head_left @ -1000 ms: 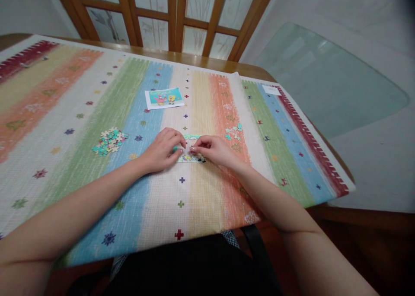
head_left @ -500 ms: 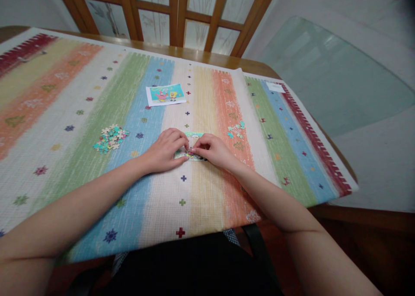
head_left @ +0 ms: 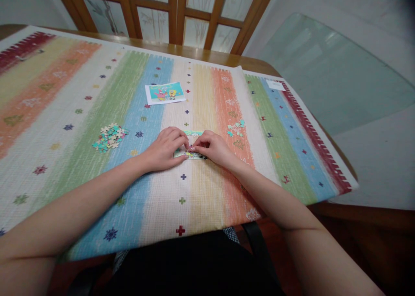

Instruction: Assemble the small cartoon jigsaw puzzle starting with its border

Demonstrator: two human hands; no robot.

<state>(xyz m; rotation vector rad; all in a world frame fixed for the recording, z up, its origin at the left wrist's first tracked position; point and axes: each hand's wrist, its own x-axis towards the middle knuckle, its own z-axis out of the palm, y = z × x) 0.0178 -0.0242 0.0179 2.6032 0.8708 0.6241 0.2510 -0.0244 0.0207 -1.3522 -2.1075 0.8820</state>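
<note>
A small, partly assembled jigsaw puzzle (head_left: 196, 156) lies flat on the cloth between my hands, its far edge green and its near edge dotted with small figures. My left hand (head_left: 167, 149) curls over the puzzle's left side, thumb along the near edge and index fingertip on its middle. My right hand (head_left: 212, 148) pinches a small pinkish puzzle piece (head_left: 191, 149) against the puzzle, close to the left fingertips. Fingers hide much of the piece and of the puzzle's sides.
A heap of loose puzzle pieces (head_left: 110, 137) lies to the left. Several turquoise pieces (head_left: 236, 128) are scattered to the right. Beyond my hands lies a cartoon picture card (head_left: 166, 93). A white slip (head_left: 275, 85) sits at the far right of the striped tablecloth (head_left: 201, 201).
Both hands stay over the puzzle, with only a slight shift of the right fingers at the piece. The whole view has moved a little.
</note>
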